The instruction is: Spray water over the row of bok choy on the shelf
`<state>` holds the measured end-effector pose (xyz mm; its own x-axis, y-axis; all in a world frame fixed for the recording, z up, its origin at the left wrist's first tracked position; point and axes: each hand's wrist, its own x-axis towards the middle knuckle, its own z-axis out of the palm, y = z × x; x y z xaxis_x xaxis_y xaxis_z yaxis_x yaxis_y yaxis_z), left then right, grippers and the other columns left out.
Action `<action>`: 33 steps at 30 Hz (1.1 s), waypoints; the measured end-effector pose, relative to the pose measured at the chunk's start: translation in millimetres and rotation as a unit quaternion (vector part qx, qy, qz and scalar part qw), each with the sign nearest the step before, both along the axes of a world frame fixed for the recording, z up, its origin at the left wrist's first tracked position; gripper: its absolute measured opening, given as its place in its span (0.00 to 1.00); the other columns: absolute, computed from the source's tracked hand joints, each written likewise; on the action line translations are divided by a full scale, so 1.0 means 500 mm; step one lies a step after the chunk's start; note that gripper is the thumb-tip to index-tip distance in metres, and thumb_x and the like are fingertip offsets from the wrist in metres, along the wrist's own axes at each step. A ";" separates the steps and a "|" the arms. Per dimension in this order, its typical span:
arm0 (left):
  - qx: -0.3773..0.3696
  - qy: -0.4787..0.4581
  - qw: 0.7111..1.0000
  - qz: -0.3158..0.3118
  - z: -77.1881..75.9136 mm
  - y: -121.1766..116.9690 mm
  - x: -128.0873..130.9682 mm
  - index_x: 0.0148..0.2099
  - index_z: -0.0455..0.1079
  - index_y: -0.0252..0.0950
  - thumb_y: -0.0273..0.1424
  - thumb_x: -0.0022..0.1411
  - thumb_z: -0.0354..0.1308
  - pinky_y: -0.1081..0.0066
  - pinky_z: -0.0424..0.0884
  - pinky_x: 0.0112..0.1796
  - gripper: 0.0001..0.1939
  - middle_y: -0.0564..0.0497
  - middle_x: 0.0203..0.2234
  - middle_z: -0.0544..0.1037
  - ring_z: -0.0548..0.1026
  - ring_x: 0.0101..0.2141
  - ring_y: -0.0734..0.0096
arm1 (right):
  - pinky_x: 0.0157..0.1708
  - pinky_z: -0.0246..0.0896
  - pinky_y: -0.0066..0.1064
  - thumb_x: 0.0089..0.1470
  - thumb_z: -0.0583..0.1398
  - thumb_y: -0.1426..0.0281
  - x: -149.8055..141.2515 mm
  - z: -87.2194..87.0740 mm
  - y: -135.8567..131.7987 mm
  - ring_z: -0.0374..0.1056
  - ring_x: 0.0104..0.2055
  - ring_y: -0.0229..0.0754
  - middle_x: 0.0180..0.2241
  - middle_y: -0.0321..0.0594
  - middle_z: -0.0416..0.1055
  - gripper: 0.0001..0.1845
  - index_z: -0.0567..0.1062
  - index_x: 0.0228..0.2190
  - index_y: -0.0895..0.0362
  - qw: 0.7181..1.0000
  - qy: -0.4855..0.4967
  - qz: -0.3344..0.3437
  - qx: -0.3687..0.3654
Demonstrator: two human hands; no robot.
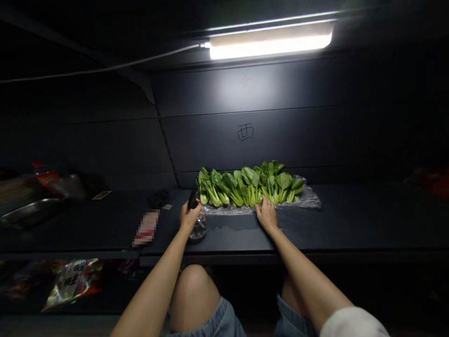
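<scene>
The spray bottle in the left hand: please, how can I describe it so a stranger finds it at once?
On the dark table under the lamp, a long row of bok choy lies on clear plastic. In front of the row's left end, the left hand holds the spray bottle. Its head is dark, its body clear.

**Query:** What colours did the bok choy [249, 187] show?

**Reply:** Dark green leaves, pale green stems.

**Query:** And in front of it?

**Reply:** The tabletop [343, 224] was matte charcoal; beyond that, the shorts [220, 323] were faded blue denim.
</scene>
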<state>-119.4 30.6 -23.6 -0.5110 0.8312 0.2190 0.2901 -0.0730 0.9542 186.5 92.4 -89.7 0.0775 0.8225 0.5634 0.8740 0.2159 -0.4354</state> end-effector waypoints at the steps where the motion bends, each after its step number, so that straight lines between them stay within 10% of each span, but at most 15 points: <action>1: 0.000 -0.005 1.000 -0.007 0.002 -0.003 0.002 0.38 0.74 0.35 0.29 0.49 0.60 0.71 0.75 0.29 0.12 0.49 0.31 0.80 0.79 0.28 0.68 | 0.52 0.60 0.42 0.61 0.51 0.67 0.001 -0.001 0.001 0.64 0.54 0.54 0.51 0.60 0.70 0.27 0.63 0.58 0.67 1.000 0.003 0.000 -0.001; 33: -0.016 -0.035 0.987 -0.155 0.043 -0.032 0.079 0.35 0.71 0.33 0.26 0.40 0.58 0.70 0.74 0.22 0.14 0.53 0.26 0.75 0.75 0.20 0.71 | 0.54 0.61 0.41 0.60 0.53 0.68 0.008 -0.006 -0.020 0.65 0.55 0.52 0.51 0.55 0.71 0.26 0.65 0.58 0.63 1.000 0.005 0.012 -0.014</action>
